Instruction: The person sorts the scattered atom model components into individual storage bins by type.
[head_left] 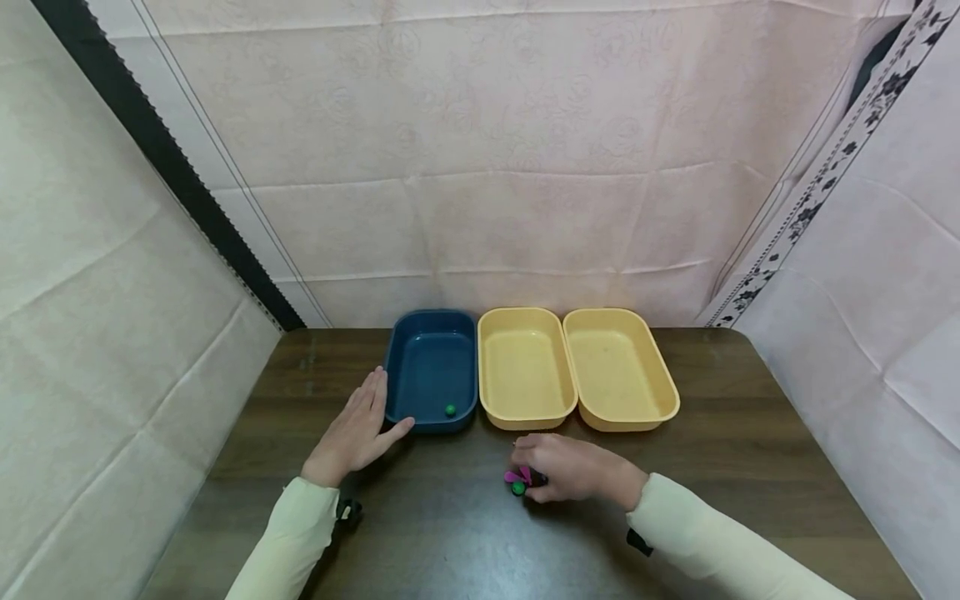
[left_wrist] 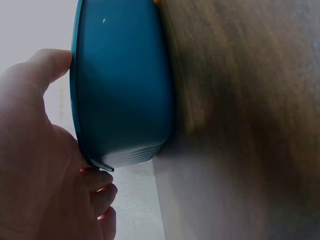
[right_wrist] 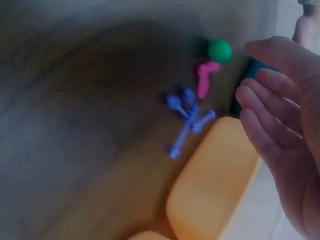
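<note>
My left hand (head_left: 356,433) rests on the near left of the blue tray (head_left: 393,379), fingers straight; in the left wrist view its thumb and fingers touch the tray's rim (left_wrist: 75,95). A small green ball (head_left: 450,410) lies inside that tray. Over the table before the yellow trays is my right hand (head_left: 573,471), its fingers loosely bent. Just beneath its fingertips are another green ball (head_left: 518,488) and a pink piece (head_left: 513,477). The right wrist view shows a gap between thumb and fingers, with a branched purple piece (right_wrist: 190,122) on the table beside the pink one.
Two yellow trays, a middle one (head_left: 525,367) and a right one (head_left: 618,367), stand side by side right of the blue tray. The brown wooden table (head_left: 435,533) is bordered by pale cloth (head_left: 480,167) at the back and both sides.
</note>
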